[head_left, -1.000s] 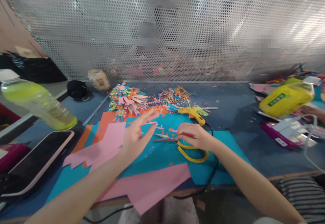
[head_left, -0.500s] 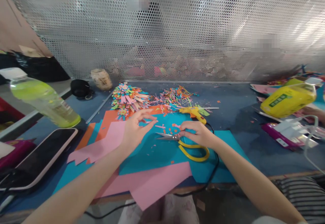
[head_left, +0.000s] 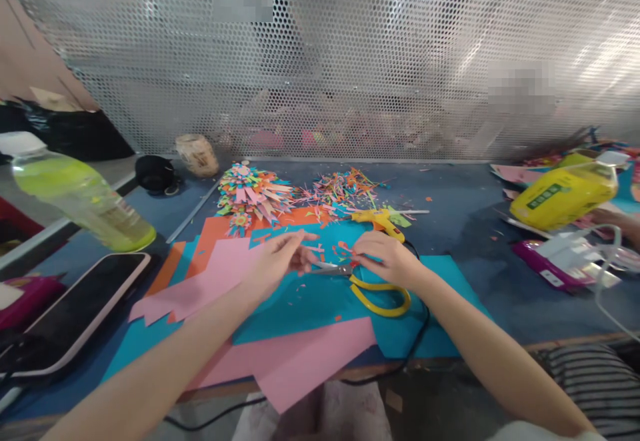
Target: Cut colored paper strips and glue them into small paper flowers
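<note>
My left hand (head_left: 285, 254) hovers over the blue paper (head_left: 280, 307), its fingers loosely curled and apart. Small pale paper strips (head_left: 316, 249) show just beyond its fingertips. Opposite it, my right hand (head_left: 385, 254) pinches a small orange paper piece (head_left: 344, 247); the hold is partly hidden by the fingers. Yellow-handled scissors (head_left: 380, 299) lie under that hand with their blades pointing left between my two hands. Pink paper (head_left: 315, 357) overlaps the front of the blue sheet, and another pink sheet (head_left: 210, 274) with a jagged edge lies under my left forearm.
Behind the sheets sit a fringed multicoloured paper piece (head_left: 255, 191), a heap of paper shreds (head_left: 345, 187) and a yellow glue gun (head_left: 377, 221). A phone (head_left: 80, 307) and green drink bottle (head_left: 85, 194) are at left. A yellow bottle (head_left: 565, 194) is at right, before a perforated metal screen (head_left: 350, 61).
My left hand has turned and curled its fingers, shifting slightly right and down toward the scissors' tips. My right hand stays nearly in place, with orange paper now at its fingertips.
</note>
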A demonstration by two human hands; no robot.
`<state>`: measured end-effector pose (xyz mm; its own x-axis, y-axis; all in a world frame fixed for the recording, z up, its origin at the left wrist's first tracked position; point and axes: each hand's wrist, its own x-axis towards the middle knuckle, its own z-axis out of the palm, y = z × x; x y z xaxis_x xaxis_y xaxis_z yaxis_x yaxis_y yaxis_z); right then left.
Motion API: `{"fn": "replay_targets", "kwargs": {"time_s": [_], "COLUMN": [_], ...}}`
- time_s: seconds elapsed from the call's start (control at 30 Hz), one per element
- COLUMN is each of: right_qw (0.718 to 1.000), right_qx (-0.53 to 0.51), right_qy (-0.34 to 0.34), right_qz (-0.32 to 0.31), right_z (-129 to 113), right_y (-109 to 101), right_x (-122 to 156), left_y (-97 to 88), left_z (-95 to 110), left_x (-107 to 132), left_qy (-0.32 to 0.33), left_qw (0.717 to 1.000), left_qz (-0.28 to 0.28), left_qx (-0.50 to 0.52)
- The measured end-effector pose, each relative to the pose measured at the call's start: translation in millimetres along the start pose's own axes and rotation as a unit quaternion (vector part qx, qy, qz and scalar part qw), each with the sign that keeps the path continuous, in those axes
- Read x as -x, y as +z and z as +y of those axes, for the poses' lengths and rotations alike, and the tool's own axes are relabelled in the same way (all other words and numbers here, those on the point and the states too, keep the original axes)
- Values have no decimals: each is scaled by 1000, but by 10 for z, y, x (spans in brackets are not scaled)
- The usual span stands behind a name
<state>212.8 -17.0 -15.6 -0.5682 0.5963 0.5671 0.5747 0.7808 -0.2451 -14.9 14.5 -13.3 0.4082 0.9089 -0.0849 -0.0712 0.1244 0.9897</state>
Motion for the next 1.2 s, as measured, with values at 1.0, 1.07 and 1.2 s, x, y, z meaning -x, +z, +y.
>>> {"fn": "replay_targets", "kwargs": {"time_s": [1.0, 1.07, 1.2], "right_qw": [879, 879, 883], "right_qx": [431, 433, 432], "right_qy": [-202, -198, -185], "right_qz": [-16, -15, 10], "right_z": [-244, -250, -264], "right_y": [-33, -29, -29], "right_x": [-16, -12, 4], "left_y": [171, 176, 188], "left_z": [-169, -168, -157], "left_x": [87, 84, 75], "left_qy": [-133, -130, -130], "left_qw": [982, 982, 981], "left_qz": [-104, -101, -96], "left_qx": [87, 95, 106]}}
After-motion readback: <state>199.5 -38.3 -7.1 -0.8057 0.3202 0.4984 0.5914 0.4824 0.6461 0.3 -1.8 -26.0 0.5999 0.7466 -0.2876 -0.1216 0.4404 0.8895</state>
